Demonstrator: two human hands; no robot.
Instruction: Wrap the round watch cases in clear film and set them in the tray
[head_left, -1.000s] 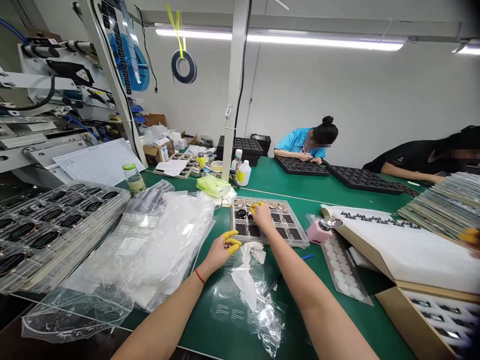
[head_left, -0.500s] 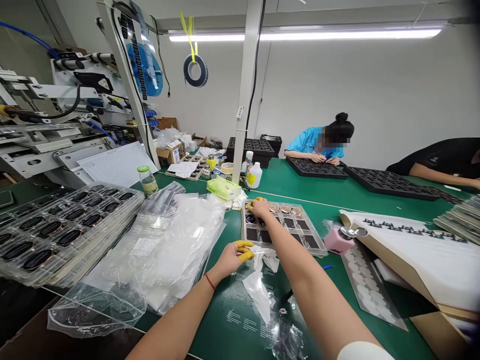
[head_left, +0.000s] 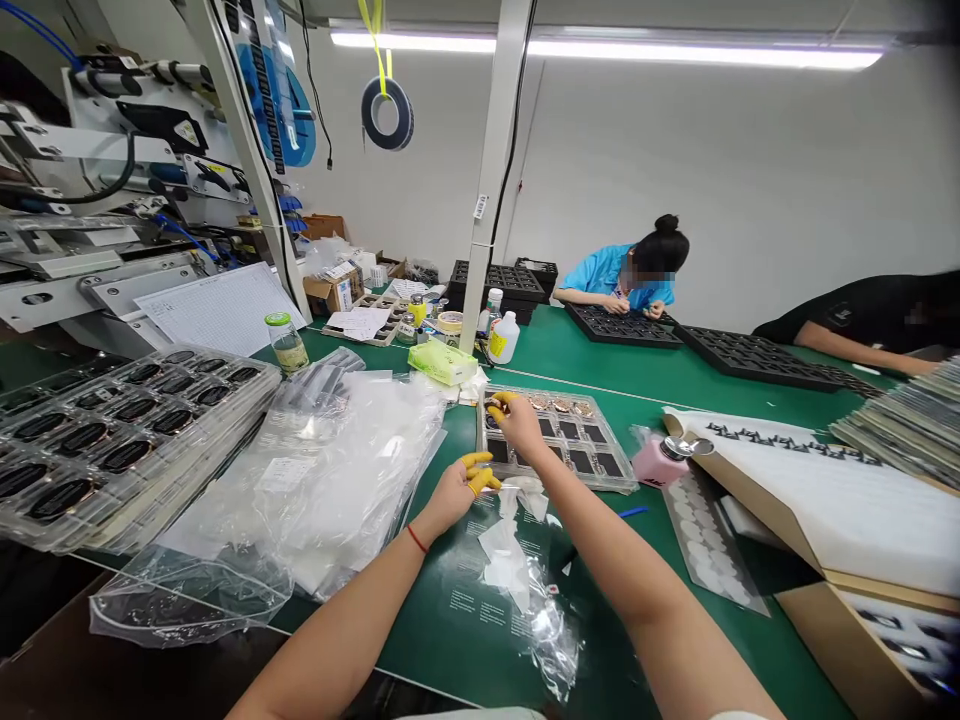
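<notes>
My right hand (head_left: pixel 516 425), with yellow finger cots, reaches over a clear compartment tray (head_left: pixel 592 478) of dark square parts and round copper parts; its fingertips pinch at the tray's far left corner, and what they hold is hidden. My left hand (head_left: pixel 459 487), also in yellow cots, rests just in front of the tray with its fingers curled together beside a crumpled white wipe (head_left: pixel 504 548). A clear plastic bag (head_left: pixel 551 640) lies under the wipe, close to me.
Stacked clear trays of dark oval parts (head_left: pixel 112 440) and a heap of plastic bags (head_left: pixel 337 470) fill the left. A pink dispenser bottle (head_left: pixel 658 462), a sticker sheet (head_left: pixel 709 545) and an open cardboard box (head_left: pixel 832 590) sit right. Two people work at black trays (head_left: pixel 739 357) beyond.
The view shifted slightly. My right hand stayed over the tray's far left corner; my left hand edged closer to the tray's near edge, fingers still curled.
</notes>
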